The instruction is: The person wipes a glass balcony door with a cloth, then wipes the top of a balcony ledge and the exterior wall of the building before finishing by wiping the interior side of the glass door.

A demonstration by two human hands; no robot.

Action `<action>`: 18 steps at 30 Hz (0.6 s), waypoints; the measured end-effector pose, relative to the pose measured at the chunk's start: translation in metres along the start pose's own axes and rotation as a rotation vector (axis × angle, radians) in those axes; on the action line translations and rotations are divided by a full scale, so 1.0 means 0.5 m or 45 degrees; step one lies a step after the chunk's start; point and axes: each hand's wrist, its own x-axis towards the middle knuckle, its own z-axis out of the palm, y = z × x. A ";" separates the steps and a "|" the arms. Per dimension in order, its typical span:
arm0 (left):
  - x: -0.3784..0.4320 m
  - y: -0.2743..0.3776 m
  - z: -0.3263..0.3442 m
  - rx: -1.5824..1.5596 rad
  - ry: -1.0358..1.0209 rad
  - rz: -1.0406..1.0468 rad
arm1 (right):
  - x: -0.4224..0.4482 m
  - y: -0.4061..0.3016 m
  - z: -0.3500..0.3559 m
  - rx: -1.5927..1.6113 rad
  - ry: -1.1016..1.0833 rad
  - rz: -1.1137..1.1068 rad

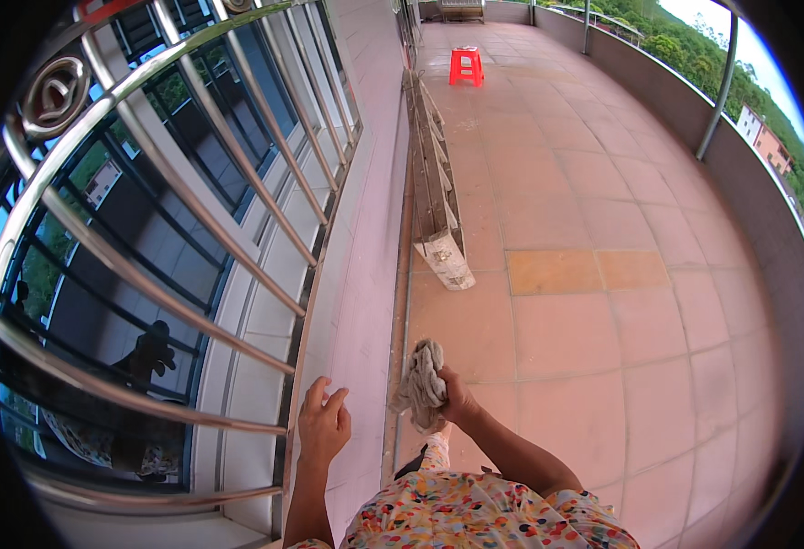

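A crumpled grey cloth [424, 384] is bunched in my right hand [458, 396], held out in front of my body above the tiled floor. My left hand [325, 420] is raised by the pale wall [367, 274], its fingers apart and slightly bent with nothing in them. Whether its fingertips touch the wall I cannot tell. Left of that hand, curved stainless-steel window bars [237, 343] stand out from a window with dark, reflective glass [161, 274].
A wooden ladder-like frame [433, 165] leans along the wall's foot, its whitish end [446, 261] on the reddish floor tiles [566, 329]. Farther off stands a red plastic stool [467, 66] with something on top. A parapet [738, 185] with metal posts [719, 89] borders the right side.
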 end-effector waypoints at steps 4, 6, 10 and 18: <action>0.094 -0.052 0.053 -0.069 0.018 -0.016 | 0.094 -0.100 0.038 0.223 -0.183 0.119; 0.155 -0.070 0.073 -0.131 0.038 -0.030 | 0.143 -0.154 0.050 0.424 -0.374 0.156; 0.270 -0.099 0.126 -0.218 0.027 -0.070 | 0.210 -0.245 0.070 0.615 -0.552 0.183; 0.494 0.011 0.309 -0.518 -0.349 0.096 | 0.282 -0.413 -0.049 0.750 -0.440 0.041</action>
